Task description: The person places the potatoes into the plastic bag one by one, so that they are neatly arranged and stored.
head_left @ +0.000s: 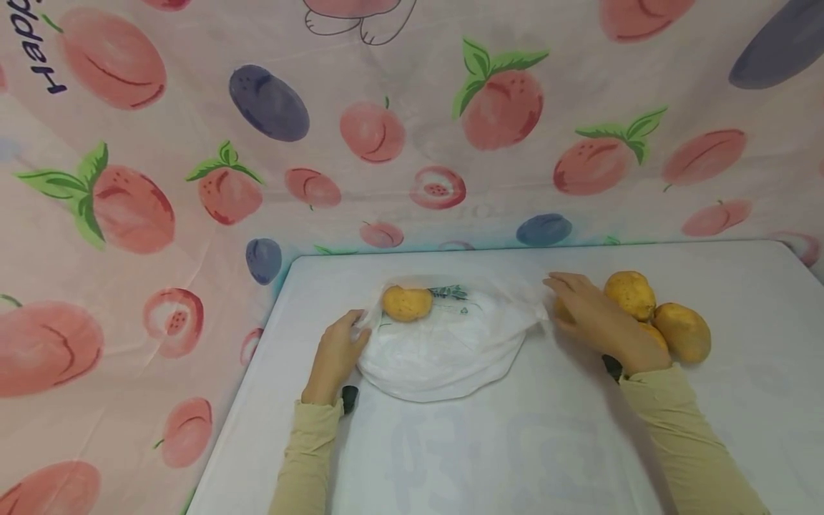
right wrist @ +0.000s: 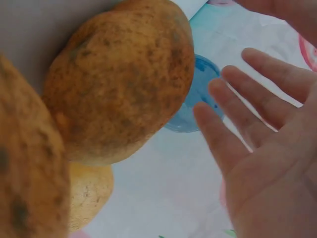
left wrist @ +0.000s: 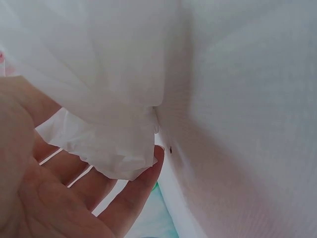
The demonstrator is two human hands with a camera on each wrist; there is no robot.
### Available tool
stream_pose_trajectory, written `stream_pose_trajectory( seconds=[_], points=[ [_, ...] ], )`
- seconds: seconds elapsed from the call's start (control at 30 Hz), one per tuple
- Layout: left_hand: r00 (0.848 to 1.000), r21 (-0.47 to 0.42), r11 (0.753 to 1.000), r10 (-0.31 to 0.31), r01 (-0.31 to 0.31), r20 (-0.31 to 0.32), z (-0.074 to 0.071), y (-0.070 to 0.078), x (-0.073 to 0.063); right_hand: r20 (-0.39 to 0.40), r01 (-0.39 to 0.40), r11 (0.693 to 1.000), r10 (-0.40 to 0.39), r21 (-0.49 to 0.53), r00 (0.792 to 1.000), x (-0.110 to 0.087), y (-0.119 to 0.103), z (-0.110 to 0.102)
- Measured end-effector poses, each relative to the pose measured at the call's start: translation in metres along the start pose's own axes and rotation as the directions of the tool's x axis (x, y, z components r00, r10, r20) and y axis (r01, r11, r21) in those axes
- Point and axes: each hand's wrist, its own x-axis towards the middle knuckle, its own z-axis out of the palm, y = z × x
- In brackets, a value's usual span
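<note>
A thin white plastic bag [head_left: 444, 357] with green print lies spread on the white table. One yellow-brown potato [head_left: 407, 303] shows at its upper left part. At the bag's left edge, my left hand [head_left: 337, 354] holds the plastic between thumb and fingers; the left wrist view shows the plastic [left wrist: 119, 144] in front of these fingers [left wrist: 143, 193]. My right hand [head_left: 589, 318] is over the potatoes [head_left: 631, 295] right of the bag, partly hiding some of them. In the right wrist view its fingers [right wrist: 257, 99] are spread beside a large potato [right wrist: 124, 84], apart from it.
Another potato [head_left: 682, 332] lies at the outer right of the group. The white table [head_left: 515, 458] ends at a back edge against a hanging cloth [head_left: 412, 93] printed with peaches and plums. Dark wrist cameras [head_left: 349, 399] sit at both cuffs.
</note>
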Motion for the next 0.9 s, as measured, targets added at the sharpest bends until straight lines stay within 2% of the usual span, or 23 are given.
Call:
stream_pose_trajectory(
  seconds=[0.13,0.37,0.67,0.9],
  points=[
    [1.000,0.003,1.000,0.008,-0.008,-0.007,0.0008,-0.0011,0.0001,0.012,-0.025,1.000,0.025,-0.011,1.000,-0.0006,0.0039,0.0007],
    [1.000,-0.003,1.000,0.002,-0.002,0.005,-0.0006,0.0001,0.0000,0.015,-0.016,0.999,0.016,-0.033,1.000,-0.0022,0.0069,0.0027],
    [1.000,-0.004,1.000,0.002,-0.002,0.012,-0.0007,0.0004,-0.0002,0.073,-0.050,0.998,0.052,-0.034,0.996,-0.0018,0.0087,0.0019],
    [1.000,-0.003,1.000,-0.010,0.010,0.014,-0.0004,-0.0001,0.0006,0.061,-0.064,0.997,0.066,-0.034,0.996,-0.0014,0.0059,0.0008]
  ],
)
